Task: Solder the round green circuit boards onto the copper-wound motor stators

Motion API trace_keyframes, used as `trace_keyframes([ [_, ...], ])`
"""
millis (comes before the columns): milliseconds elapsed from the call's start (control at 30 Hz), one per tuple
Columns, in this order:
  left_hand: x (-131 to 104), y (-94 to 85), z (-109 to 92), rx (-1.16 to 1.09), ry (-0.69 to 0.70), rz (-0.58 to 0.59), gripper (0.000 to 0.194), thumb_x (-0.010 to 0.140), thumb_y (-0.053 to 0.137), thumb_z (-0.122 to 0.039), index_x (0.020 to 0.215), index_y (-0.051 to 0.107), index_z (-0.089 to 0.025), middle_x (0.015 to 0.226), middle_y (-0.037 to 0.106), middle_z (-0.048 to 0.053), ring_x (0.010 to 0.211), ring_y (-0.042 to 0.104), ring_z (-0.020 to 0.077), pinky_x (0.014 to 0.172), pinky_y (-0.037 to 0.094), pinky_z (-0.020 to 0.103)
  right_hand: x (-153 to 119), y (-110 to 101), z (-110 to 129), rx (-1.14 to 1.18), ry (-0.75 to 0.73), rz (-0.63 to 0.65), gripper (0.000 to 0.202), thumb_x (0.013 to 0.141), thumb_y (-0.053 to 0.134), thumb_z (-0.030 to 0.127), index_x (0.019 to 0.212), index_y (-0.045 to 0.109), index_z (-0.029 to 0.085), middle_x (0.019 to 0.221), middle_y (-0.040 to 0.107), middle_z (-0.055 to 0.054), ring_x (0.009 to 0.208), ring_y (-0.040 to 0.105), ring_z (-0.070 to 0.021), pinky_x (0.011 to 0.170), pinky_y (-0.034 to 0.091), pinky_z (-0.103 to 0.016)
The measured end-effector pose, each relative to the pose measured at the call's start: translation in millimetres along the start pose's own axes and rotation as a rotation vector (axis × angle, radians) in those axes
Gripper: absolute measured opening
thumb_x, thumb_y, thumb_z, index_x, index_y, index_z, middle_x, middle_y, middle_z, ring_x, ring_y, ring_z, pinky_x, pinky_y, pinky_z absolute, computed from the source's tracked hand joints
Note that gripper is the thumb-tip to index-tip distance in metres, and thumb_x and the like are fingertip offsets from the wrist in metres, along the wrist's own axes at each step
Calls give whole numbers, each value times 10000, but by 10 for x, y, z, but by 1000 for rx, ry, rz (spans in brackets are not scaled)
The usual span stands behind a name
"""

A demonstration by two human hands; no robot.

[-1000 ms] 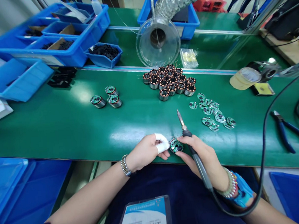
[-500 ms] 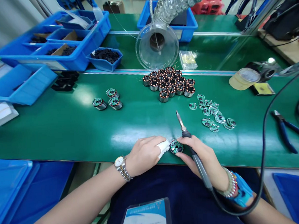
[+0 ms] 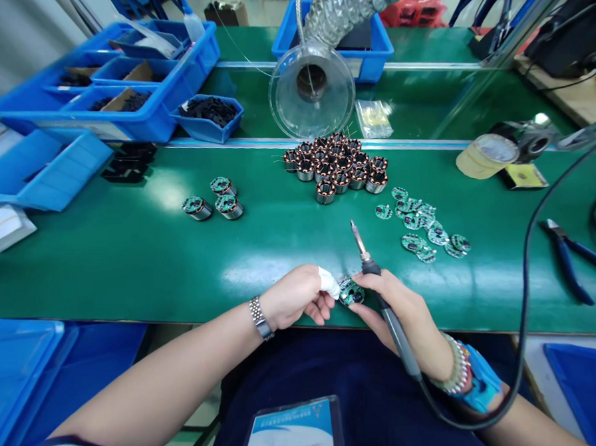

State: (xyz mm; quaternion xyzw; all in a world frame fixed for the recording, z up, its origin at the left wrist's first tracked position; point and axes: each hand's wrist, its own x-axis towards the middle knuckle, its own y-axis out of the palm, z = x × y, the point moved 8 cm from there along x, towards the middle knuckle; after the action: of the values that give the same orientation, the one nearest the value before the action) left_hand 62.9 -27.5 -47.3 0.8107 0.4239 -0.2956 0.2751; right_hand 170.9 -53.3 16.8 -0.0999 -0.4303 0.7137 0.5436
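The right hand (image 3: 406, 310) has its grip nearly closed, thumb and forefinger set on the edge of one round circuit board (image 3: 352, 291) at the near side of the green counter (image 3: 155, 264). That same hand holds one soldering iron (image 3: 398, 334), its handle passing between thumb and forefinger and its metal tip pointing up and away from the grip. The left hand (image 3: 299, 295) is curled, a white-covered fingertip at the board's left edge; whether its grip pinches anything there I cannot tell.

Left of both grips and farther off stand three metal cylinders topped with green boards (image 3: 229, 207). Straight beyond the right grip is a tight cluster of copper-wound rings (image 3: 339, 164), at least fifteen, the exact count hidden by overlap. Beyond and right of this grip lie loose green boards (image 3: 418, 220), at least ten, several overlapping and one slightly apart on the left. Well to the right of the grip is one pair of blue-handled cutters (image 3: 566, 259). Past the copper rings hangs one clear funnel (image 3: 291, 100); one small blue bin of black parts (image 3: 204, 129) sits to its left.
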Motion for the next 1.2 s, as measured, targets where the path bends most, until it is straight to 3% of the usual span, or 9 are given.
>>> trace_keyframes([
  [67,-36,7,22,-2,16,10,125,700,463,-150,579,493,-136,512,508,-18,402,490,77,400,429,199,-4,0,0,5,1,-1,322,802,538,174,1110,452,210,946,571,-67,857,573,-182,738,493,-324],
  [133,-95,-44,6,128,121,-47,134,742,486,-203,645,545,-133,534,536,-9,443,526,94,454,467,227,-9,4,-8,15,8,1,328,796,546,164,1108,452,207,957,567,-67,873,569,-179,752,488,-315],
  [267,-336,-181,-116,505,543,-390,220,795,504,-236,964,620,-155,772,636,44,689,601,143,671,507,289,-12,10,-19,27,13,5,326,790,551,158,1098,455,207,962,565,-65,869,568,-175,755,489,-309],
  [400,-487,-33,-45,645,783,-486,277,838,462,-180,1087,582,-169,971,631,63,868,586,153,790,484,287,-4,2,-7,47,1,3,338,791,549,142,1106,448,210,981,564,-65,911,557,-174,785,486,-318],
  [800,-486,166,4,790,882,-508,296,831,407,-96,1094,537,-129,986,588,103,873,560,177,781,493,309,-10,1,1,67,10,-10,307,801,530,151,1092,462,222,1003,584,-67,944,578,-183,808,502,-331],
  [1000,-503,233,35,781,834,-364,343,842,424,-141,1179,488,-134,1083,557,106,971,533,174,865,468,309,-30,-34,-67,56,16,-19,324,790,564,173,1097,472,218,1031,618,-70,955,596,-190,822,509,-335],
  [1200,-569,138,34,769,836,-430,334,849,430,-162,1176,492,-137,1056,586,97,934,569,154,834,491,286,-20,-30,-128,129,17,44,330,805,548,176,1119,458,222,1062,610,-75,983,585,-181,849,495,-341],
])
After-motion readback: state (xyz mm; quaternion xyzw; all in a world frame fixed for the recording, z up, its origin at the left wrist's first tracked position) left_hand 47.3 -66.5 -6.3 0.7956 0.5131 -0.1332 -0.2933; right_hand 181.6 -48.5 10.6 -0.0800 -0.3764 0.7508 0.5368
